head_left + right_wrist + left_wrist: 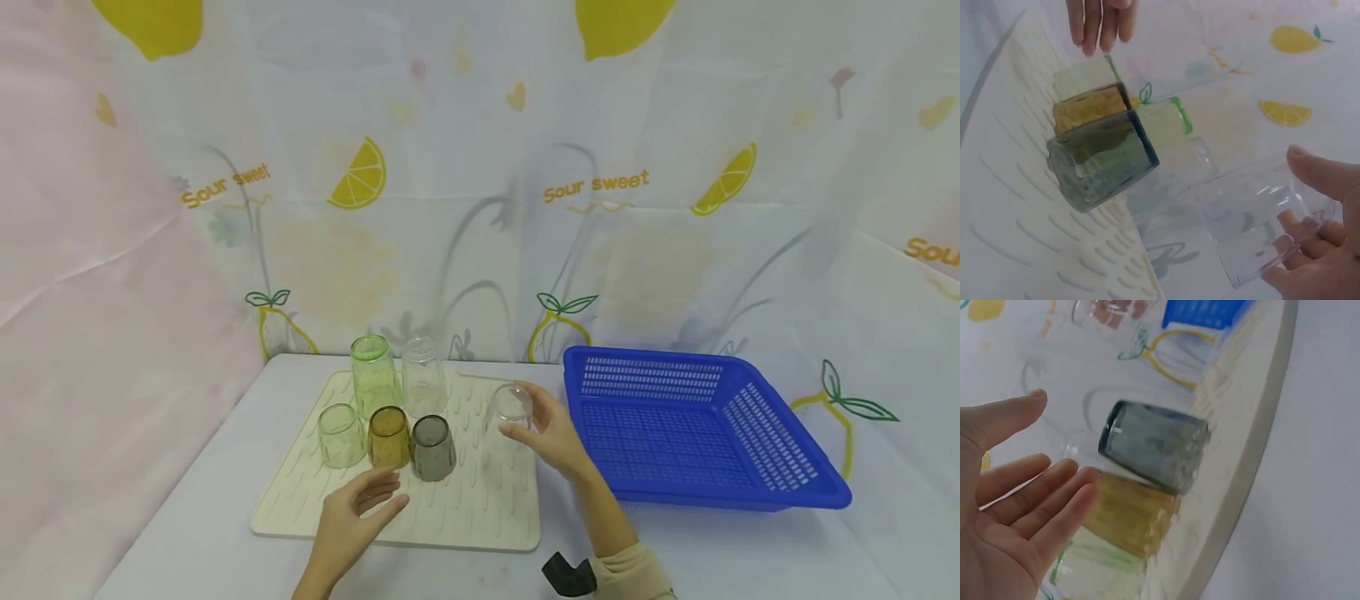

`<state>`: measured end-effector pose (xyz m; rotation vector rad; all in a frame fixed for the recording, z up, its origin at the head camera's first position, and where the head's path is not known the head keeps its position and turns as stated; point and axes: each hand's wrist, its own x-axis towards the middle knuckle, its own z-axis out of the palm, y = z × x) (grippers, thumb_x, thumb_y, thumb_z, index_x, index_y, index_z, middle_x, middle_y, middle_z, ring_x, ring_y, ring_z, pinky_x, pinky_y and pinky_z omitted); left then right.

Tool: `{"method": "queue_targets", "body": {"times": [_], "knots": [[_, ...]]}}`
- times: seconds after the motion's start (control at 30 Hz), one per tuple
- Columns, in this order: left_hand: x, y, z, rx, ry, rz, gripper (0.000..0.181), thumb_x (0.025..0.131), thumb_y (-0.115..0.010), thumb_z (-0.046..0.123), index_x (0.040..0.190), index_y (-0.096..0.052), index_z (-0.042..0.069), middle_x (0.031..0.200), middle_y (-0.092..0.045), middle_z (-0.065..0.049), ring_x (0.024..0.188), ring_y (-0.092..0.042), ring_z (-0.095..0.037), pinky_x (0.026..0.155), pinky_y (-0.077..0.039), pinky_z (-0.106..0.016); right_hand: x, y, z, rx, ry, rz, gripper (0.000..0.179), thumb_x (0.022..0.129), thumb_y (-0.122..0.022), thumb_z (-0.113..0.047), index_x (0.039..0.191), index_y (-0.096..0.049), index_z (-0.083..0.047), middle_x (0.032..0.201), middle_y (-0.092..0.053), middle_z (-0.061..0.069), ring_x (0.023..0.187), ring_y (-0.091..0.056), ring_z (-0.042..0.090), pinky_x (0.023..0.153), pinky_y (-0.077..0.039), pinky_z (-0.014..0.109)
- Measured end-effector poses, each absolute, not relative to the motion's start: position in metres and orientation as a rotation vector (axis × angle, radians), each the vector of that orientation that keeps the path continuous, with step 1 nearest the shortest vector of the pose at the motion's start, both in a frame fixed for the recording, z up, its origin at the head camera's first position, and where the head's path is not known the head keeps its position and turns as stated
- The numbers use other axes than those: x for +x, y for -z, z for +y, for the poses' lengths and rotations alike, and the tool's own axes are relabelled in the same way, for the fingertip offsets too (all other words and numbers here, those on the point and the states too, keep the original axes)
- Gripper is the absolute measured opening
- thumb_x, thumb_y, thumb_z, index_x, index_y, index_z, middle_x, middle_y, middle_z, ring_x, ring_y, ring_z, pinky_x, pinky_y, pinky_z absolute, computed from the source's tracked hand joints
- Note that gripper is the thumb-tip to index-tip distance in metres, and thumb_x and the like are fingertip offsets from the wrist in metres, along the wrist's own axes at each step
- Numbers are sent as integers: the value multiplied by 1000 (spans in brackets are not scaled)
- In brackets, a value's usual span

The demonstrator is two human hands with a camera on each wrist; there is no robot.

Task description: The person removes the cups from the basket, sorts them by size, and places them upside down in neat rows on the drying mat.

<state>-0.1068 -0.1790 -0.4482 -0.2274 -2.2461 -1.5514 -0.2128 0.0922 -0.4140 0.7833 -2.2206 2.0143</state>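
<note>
My right hand [555, 437] holds a clear drinking glass [512, 410] between thumb and fingers, over the right part of a cream drying mat [480, 525]. In the right wrist view its fingers show through the clear wall. My left hand [351, 518] holds nothing; its fingers are relaxed, near the front of the mat. Just beyond it stand a short pale green glass [341, 437], an amber glass [389, 442] and a grey glass [433, 452] in a row. Behind them are a tall green glass [377, 382] and a tall clear glass [424, 382].
A blue plastic basket [705, 496] with slotted walls stands on the white table [198, 492], right of the mat. A cloth [450, 250] printed with lemons hangs along the table's back edge.
</note>
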Motion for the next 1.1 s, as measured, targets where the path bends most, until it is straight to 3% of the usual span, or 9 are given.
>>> {"method": "queue_targets", "body": {"times": [0.27,0.37,0.43,0.5,0.6,0.73,0.9,1.1], "knots": [[-96,465,-223,83,1174,-2211,38,68,-81,-2,102,-66,-8,92,-70,-17,80,-65,-5,72,-51,-6,-214,428,82,745,-2072,-2250,61,80,-70,2,132,-40,9,137,-44,28,136,-30,39,115,-18,52],[-95,472,-236,159,1089,-2200,42,66,-83,-2,103,-66,-10,95,-69,-21,82,-67,-15,72,-49,-3,-216,434,77,678,-2093,-2276,61,80,-71,1,132,-40,9,138,-43,27,137,-29,38,115,-17,51],[-93,474,-245,191,1030,-2244,48,65,-83,2,106,-63,-12,100,-66,-28,88,-66,-32,77,-56,-18,-218,438,75,655,-2103,-2287,60,80,-70,1,132,-41,9,138,-43,27,137,-30,38,115,-17,52],[-92,476,-254,213,970,-2344,58,66,-84,8,111,-57,-17,109,-60,-35,98,-58,-50,87,-55,-40,-219,441,73,656,-2106,-2292,59,81,-70,1,132,-41,9,137,-44,28,136,-31,39,115,-18,51],[-92,477,-268,254,918,-2528,79,67,-84,20,119,-44,-24,119,-46,-45,111,-39,-62,93,-37,-69,-221,443,69,683,-2101,-2303,59,81,-70,2,131,-40,11,135,-45,30,134,-34,41,114,-19,51],[-94,476,-282,369,951,-2764,98,70,-82,29,129,-27,-26,130,-31,-48,123,-23,-64,103,-23,-69,-223,448,65,684,-2092,-2319,58,81,-70,2,130,-41,11,132,-48,30,131,-38,41,114,-22,50],[-96,479,-290,427,1004,-2881,110,70,-82,33,134,-15,-26,135,-23,-47,126,-22,-60,108,-23,-62,-227,454,60,656,-2092,-2348,61,80,-71,-1,132,-41,10,135,-46,29,133,-35,41,115,-21,49],[-95,487,-302,390,1090,-2893,120,67,-84,34,139,-7,-22,140,-16,-45,129,-18,-58,109,-19,-63,-229,460,54,655,-2088,-2330,60,79,-70,3,131,-40,12,133,-46,32,131,-37,44,114,-22,52]]}}
